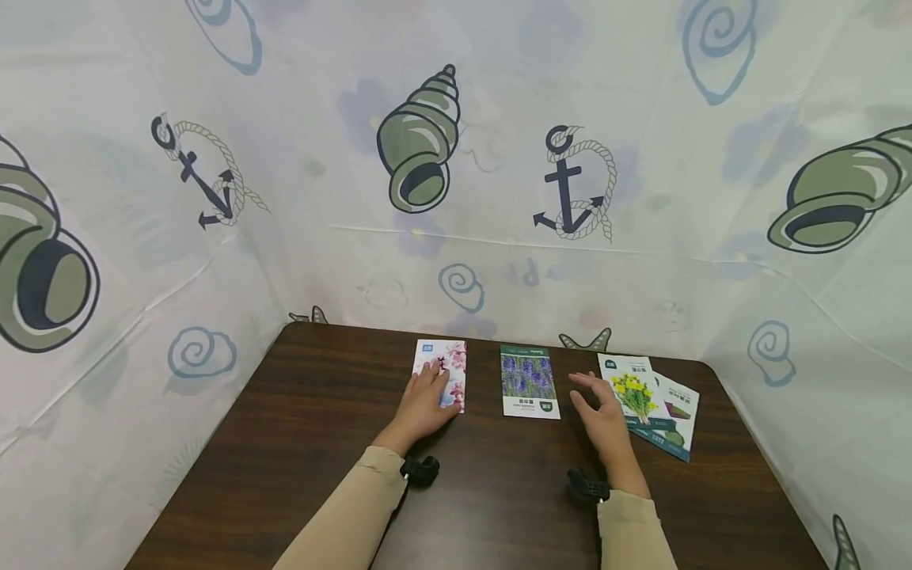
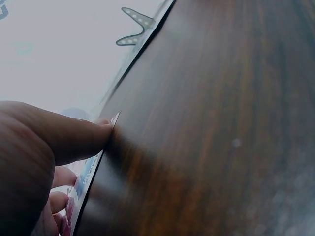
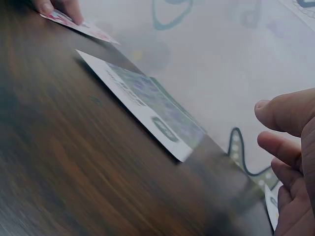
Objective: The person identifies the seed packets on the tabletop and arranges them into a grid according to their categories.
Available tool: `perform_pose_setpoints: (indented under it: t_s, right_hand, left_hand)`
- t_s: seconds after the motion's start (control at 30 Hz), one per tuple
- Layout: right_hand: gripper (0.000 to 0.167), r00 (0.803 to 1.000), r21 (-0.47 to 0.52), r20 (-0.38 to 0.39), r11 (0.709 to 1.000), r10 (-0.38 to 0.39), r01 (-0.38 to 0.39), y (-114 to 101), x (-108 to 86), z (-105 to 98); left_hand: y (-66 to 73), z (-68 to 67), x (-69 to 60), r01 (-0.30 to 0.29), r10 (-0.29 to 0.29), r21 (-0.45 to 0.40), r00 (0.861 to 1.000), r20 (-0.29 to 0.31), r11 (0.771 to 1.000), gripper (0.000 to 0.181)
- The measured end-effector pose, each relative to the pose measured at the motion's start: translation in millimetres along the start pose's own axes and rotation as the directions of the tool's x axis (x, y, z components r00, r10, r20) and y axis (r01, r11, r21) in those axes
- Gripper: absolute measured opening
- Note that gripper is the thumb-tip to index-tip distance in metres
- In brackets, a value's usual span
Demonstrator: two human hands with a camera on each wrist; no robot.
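**One rectangular purple-flowered packet with green and white ends (image 1: 528, 381) between left hand (image 1: 420, 405) and right hand (image 1: 604, 416)**

You see this packet on the dark brown, wood-grained tabletop (image 1: 492, 507), its long axis running away from you almost straight. It lies to the right of your left hand and to the left of your right hand. The right is the nearer: its fingertips stand just beside the packet's right edge, with a gap between. Your right hand is relaxed, fingers apart and slightly bent, and has hold of nothing. Your left hand is spread over a white rectangular packet with pink blossoms (image 1: 457, 380), fingers extended on its face, thumb touching the near right corner.

Beyond your right hand, a white packet with yellow daffodils (image 1: 636, 392) overlaps a slanted white packet with a teal end (image 1: 682, 412).

Note what is obscured. Your left hand covers much of the blossom print; the overlap hides part of the slanted packet. The right wrist view offers only a sliver of the daffodil packet, so you cannot tell whether your right hand touches it. The small lettering is illegible.
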State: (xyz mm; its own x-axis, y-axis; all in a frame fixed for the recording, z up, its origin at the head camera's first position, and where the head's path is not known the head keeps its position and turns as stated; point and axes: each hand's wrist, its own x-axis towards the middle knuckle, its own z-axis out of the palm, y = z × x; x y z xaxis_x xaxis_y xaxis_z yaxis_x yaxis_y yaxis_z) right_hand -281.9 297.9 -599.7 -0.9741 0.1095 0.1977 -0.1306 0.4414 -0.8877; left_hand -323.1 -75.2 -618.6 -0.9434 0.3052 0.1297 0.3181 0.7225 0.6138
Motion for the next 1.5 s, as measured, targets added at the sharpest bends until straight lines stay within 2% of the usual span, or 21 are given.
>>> perform_pose_setpoints:
  t_s: [0.17,0.37,0.63,0.77,0.97,1.13,1.3,1.5]
  right_hand:
    - [0.039,0.998,0.008,-0.053,1.0,0.028,-0.028,5,-0.4,-12]
    - [0.042,0.994,0.006,-0.103,0.999,0.048,-0.047,11,-0.3,-27]
    - [0.041,0.981,0.012,-0.178,0.997,0.075,-0.074,15,-0.6,-43]
    - [0.041,0.97,0.03,-0.221,0.995,0.097,-0.092,16,-2.3,-50]
    - [0.046,0.94,0.021,-0.283,0.981,0.19,-0.192,18,-5.8,-62]
    - [0.048,0.924,-0.039,-0.333,0.977,0.186,-0.211,20,-7.1,-69]
    - [0.051,0.926,-0.102,-0.33,0.969,0.183,-0.227,21,-6.1,-72]
    - [0.065,0.93,-0.123,-0.303,0.959,0.207,-0.253,23,-6.3,-73]
  left_hand:
    - [-3.1,2.1,1.2,0.017,-0.018,0.025,1.0,0.011,1.0,0.082]
    - [-4.0,3.3,2.0,0.011,-0.011,0.024,1.0,-0.004,1.0,0.082]
    - [-3.2,3.0,2.3,0.026,-0.026,0.038,1.0,0.007,0.999,0.083]
    - [-3.6,3.6,2.7,0.03,-0.031,0.043,0.999,0.011,0.999,0.083]
    - [-3.2,3.6,3.0,0.026,-0.026,0.04,1.0,0.012,0.999,0.084]
    - [-2.5,3.0,2.8,0.025,-0.026,0.038,1.0,0.011,0.999,0.084]
    - [-3.0,3.4,3.6,0.018,-0.018,0.027,1.0,0.003,0.999,0.083]
    - [-3.7,3.0,2.2,0.015,-0.015,0.015,1.0,0.003,1.0,0.083]
